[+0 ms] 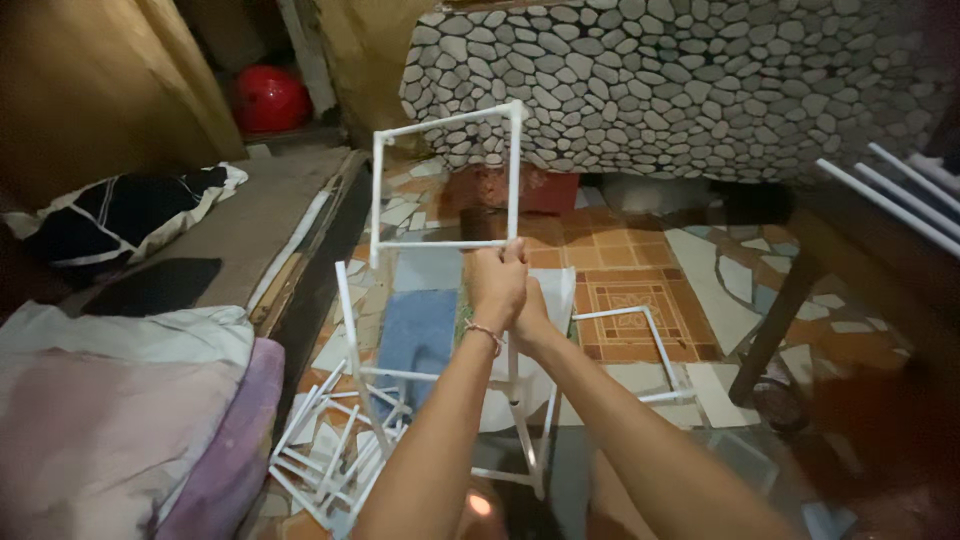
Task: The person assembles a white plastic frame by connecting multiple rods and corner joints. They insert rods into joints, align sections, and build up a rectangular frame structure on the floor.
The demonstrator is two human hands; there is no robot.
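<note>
I hold up a frame of white plastic pipes (447,183) in front of me, its upper part a square of four tubes with corner joints. My left hand (497,283) is closed around the joint where the square's bottom bar meets the right upright. Just behind and below it, my right hand (531,318) grips the same upright tube, mostly hidden by the left. The frame's lower section (365,372) reaches down between my forearms toward the floor.
Loose white pipes (325,450) lie in a heap on the mosaic tile floor, and a partial square of pipes (650,340) lies to the right. Bedding (120,400) at left, a pebble-patterned cloth (680,80) ahead, a dark wooden leg (775,325) and white rods (890,195) at right.
</note>
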